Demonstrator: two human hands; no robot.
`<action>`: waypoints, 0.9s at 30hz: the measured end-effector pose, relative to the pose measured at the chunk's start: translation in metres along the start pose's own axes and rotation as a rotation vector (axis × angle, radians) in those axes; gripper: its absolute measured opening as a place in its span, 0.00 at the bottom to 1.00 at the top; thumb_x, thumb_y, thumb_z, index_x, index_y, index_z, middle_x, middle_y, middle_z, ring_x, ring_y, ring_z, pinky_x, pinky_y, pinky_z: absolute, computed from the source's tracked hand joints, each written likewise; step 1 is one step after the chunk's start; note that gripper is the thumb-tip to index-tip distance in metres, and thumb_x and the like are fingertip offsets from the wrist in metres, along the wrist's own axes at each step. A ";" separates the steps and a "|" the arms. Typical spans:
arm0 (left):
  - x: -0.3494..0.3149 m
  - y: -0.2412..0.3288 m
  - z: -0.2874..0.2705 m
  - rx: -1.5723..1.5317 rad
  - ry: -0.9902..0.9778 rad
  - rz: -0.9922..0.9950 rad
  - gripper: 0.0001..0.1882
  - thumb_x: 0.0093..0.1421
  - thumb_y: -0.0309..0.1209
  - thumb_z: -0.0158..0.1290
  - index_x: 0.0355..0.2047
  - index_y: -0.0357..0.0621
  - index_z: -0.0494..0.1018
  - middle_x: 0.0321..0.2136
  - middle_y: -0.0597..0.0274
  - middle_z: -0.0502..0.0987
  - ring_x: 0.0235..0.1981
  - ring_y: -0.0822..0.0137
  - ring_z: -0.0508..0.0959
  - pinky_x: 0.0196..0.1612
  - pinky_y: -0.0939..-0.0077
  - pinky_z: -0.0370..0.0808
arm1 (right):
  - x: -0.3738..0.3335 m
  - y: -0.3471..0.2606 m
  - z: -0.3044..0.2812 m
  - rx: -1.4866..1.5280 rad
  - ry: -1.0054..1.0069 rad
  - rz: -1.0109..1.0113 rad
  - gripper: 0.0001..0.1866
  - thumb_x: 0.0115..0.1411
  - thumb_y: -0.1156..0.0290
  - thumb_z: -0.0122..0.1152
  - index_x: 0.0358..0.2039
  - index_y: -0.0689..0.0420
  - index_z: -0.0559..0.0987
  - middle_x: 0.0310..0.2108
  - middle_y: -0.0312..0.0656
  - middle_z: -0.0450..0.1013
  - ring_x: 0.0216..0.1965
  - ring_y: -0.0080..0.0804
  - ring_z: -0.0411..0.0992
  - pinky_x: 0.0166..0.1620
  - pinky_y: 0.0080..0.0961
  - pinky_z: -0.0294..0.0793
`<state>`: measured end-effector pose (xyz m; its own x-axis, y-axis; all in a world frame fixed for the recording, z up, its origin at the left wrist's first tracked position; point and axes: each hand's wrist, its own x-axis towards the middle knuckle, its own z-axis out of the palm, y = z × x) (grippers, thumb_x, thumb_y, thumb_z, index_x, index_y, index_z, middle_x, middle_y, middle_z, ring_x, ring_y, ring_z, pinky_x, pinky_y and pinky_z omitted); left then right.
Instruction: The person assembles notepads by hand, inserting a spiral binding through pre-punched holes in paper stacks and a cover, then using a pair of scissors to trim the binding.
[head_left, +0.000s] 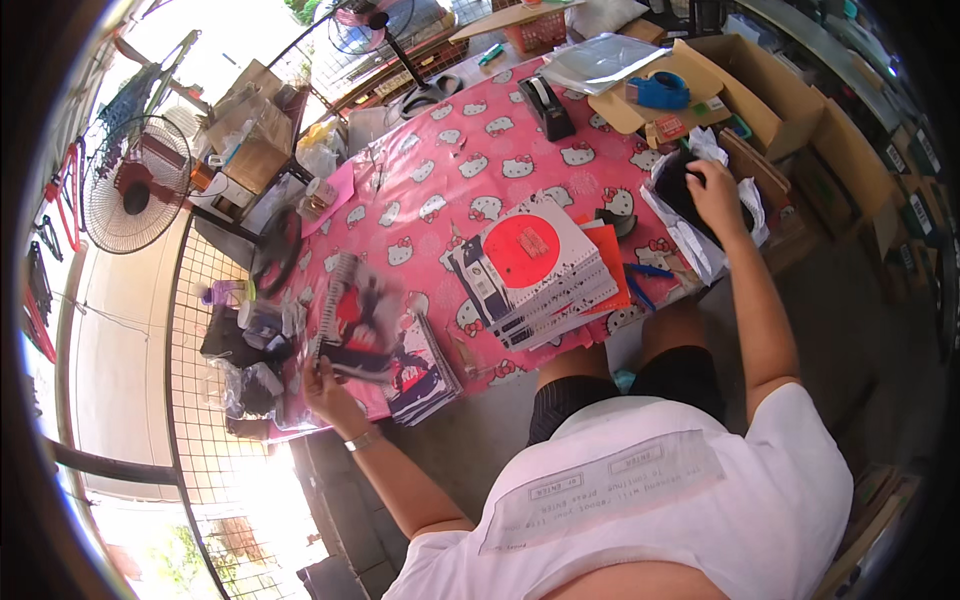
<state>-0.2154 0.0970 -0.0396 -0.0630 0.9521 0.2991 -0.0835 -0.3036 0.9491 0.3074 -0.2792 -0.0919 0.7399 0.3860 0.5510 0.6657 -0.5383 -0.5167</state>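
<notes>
My left hand [328,396] grips a booklet [350,322] over the pink table's [412,150] left end; cover's too motion-blurred. Right hand [714,195] touches black contents [678,195] in crumpled white wrapping [703,260]; can't tell if fingers grip.

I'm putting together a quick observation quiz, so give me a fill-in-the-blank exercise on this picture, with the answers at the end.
1. The right hand is at a black item lying in crumpled ____ wrapping.
2. The blurred item near the table's left end is held in the fingers of the ____ hand.
3. The top cover of the middle stack of notebooks bears a large red ____.
4. The background colour of the patterned tablecloth is ____.

Missing words: white; left; circle; pink.
</notes>
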 end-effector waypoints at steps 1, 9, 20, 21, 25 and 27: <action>0.011 0.006 -0.010 0.364 -0.151 0.185 0.05 0.60 0.22 0.54 0.37 0.38 0.77 0.31 0.62 0.79 0.28 0.71 0.77 0.27 0.73 0.75 | -0.006 0.030 -0.001 -0.074 -0.101 0.082 0.15 0.57 0.71 0.62 0.45 0.59 0.78 0.45 0.50 0.73 0.49 0.50 0.71 0.53 0.38 0.70; 0.053 -0.056 0.043 1.185 -0.513 0.379 0.11 0.57 0.30 0.46 0.29 0.46 0.79 0.28 0.58 0.78 0.40 0.52 0.76 0.46 0.54 0.69 | -0.030 0.052 0.023 -0.593 -0.135 0.080 0.22 0.51 0.64 0.71 0.45 0.57 0.76 0.44 0.50 0.70 0.48 0.50 0.70 0.50 0.39 0.74; -0.130 0.012 0.209 0.537 -0.993 0.865 0.23 0.51 0.26 0.57 0.51 0.45 0.72 0.51 0.52 0.72 0.54 0.49 0.71 0.57 0.56 0.69 | -0.032 0.069 0.034 -0.596 -0.106 0.098 0.07 0.55 0.72 0.55 0.35 0.58 0.75 0.35 0.46 0.74 0.43 0.45 0.74 0.45 0.38 0.76; -0.144 0.019 0.215 0.594 -1.034 1.011 0.23 0.51 0.27 0.57 0.50 0.45 0.73 0.50 0.54 0.73 0.53 0.51 0.72 0.55 0.56 0.71 | -0.028 0.063 0.035 -0.587 -0.103 0.095 0.07 0.55 0.72 0.55 0.35 0.58 0.75 0.35 0.46 0.74 0.43 0.45 0.74 0.45 0.38 0.76; -0.157 0.003 0.213 0.860 -1.202 0.957 0.25 0.51 0.27 0.61 0.51 0.48 0.71 0.47 0.58 0.75 0.47 0.52 0.76 0.47 0.57 0.76 | -0.014 0.039 0.018 -0.293 0.126 0.109 0.09 0.59 0.69 0.55 0.39 0.59 0.75 0.36 0.51 0.74 0.39 0.52 0.75 0.42 0.43 0.76; -0.159 0.008 0.207 0.832 -1.224 1.054 0.22 0.50 0.26 0.57 0.48 0.45 0.73 0.42 0.59 0.77 0.40 0.55 0.78 0.40 0.62 0.78 | -0.007 0.028 -0.001 -0.182 0.177 0.124 0.10 0.62 0.67 0.54 0.40 0.59 0.75 0.37 0.53 0.74 0.39 0.55 0.75 0.41 0.45 0.75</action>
<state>0.0001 -0.0494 -0.0591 0.9625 -0.0041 0.2714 -0.0090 -0.9998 0.0168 0.3209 -0.2980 -0.1097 0.7756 0.1807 0.6048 0.5307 -0.7055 -0.4698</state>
